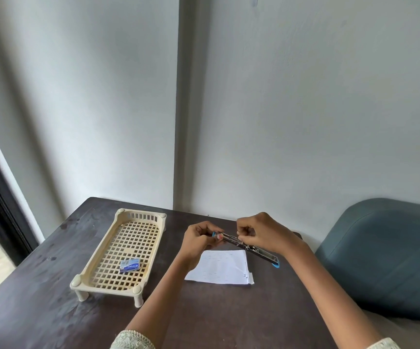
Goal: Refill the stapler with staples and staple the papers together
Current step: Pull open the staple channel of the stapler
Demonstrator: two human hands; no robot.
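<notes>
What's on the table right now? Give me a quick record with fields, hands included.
table: dark top, against a pale wall
stapler: opened out flat, held above the papers by both hands
left hand: grips the stapler's left end
right hand: pinches at the stapler's middle
papers: white stack, flat on the table under the stapler
tray: cream lattice tray on short legs, left of the papers
staple box: small blue box, lying in the tray's near half
chair: blue, at the right
</notes>
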